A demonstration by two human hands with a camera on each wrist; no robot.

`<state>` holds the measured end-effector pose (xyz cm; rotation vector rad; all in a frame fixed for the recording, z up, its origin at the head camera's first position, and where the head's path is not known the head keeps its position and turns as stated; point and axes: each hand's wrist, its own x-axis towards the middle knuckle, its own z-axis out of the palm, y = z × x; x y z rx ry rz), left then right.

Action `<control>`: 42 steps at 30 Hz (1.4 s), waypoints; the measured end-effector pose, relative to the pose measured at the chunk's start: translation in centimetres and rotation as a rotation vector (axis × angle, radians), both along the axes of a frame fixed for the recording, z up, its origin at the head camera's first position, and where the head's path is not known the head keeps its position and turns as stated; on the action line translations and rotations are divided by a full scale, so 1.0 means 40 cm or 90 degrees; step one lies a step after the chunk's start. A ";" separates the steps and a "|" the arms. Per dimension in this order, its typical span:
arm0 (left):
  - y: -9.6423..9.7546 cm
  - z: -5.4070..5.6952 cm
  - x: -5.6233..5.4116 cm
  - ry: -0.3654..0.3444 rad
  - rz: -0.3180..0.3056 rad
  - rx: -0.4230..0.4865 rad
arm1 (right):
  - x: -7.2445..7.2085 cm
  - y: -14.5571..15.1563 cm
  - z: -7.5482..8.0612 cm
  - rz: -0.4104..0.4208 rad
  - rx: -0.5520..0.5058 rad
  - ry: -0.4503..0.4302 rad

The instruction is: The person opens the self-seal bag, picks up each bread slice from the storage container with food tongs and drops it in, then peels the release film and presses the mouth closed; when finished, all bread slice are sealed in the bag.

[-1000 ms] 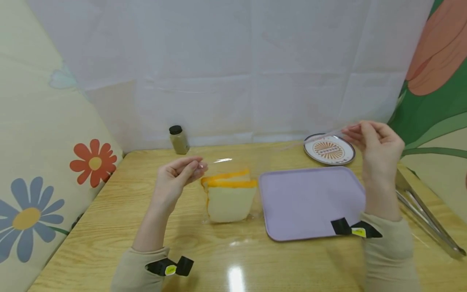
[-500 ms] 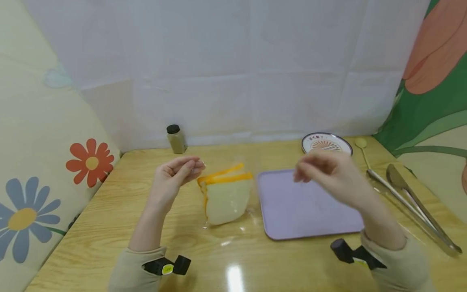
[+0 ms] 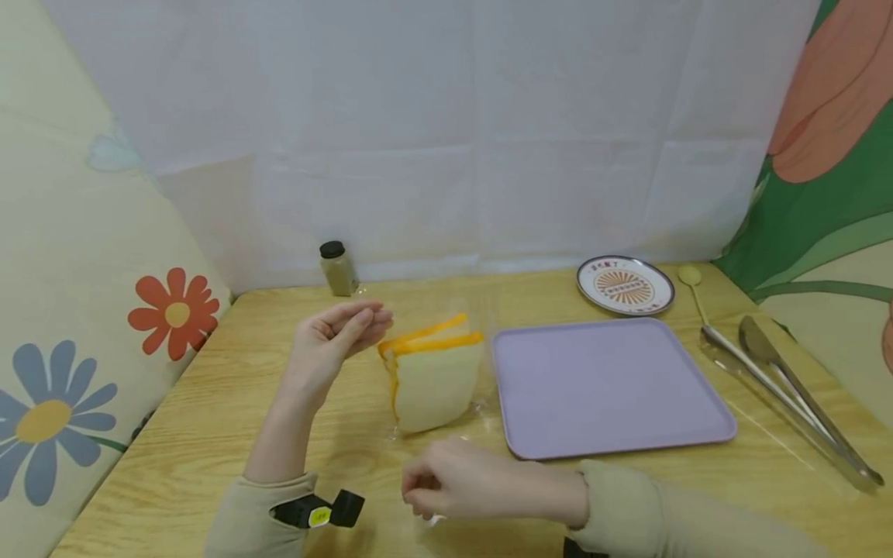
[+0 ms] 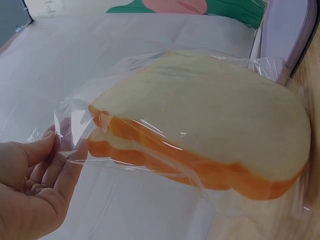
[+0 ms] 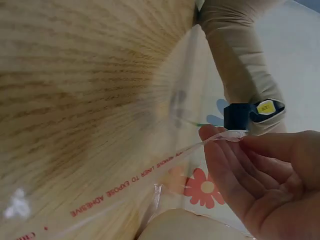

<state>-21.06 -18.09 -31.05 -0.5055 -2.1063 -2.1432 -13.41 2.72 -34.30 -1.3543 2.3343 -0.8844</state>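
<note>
A clear plastic bag point(image 4: 75, 117) holds slices of bread point(image 3: 439, 384) with orange crusts, standing tilted left of the purple tray. My left hand point(image 3: 342, 329) pinches the bag's upper corner between thumb and fingers, seen close in the left wrist view. My right hand point(image 3: 467, 480) is low over the table, in front of the bread. Between its thumb and fingertips it pinches one end of a clear strip point(image 5: 135, 179) with red print about removing a liner to expose adhesive. The strip runs off toward the lower left of the right wrist view.
The purple tray point(image 3: 607, 387) lies right of the bread. Behind it is a patterned plate point(image 3: 625, 287); metal tongs point(image 3: 788, 380) and a yellow spoon point(image 3: 694, 291) lie at the right. A black-capped jar point(image 3: 338, 270) stands at the back left.
My right hand has swung from the far right, over the tray, to the front of the bread. My left hand stays at the bag's corner. The bread tilts a little more.
</note>
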 end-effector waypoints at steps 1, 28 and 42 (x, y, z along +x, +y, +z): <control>0.000 0.000 0.001 0.001 0.000 -0.002 | -0.004 -0.012 -0.004 0.002 0.019 0.024; -0.001 0.010 0.004 -0.019 -0.012 -0.022 | -0.074 0.019 0.063 -0.025 0.214 0.277; -0.002 0.011 0.008 -0.022 -0.013 -0.026 | -0.222 0.227 0.117 -0.430 -0.359 0.075</control>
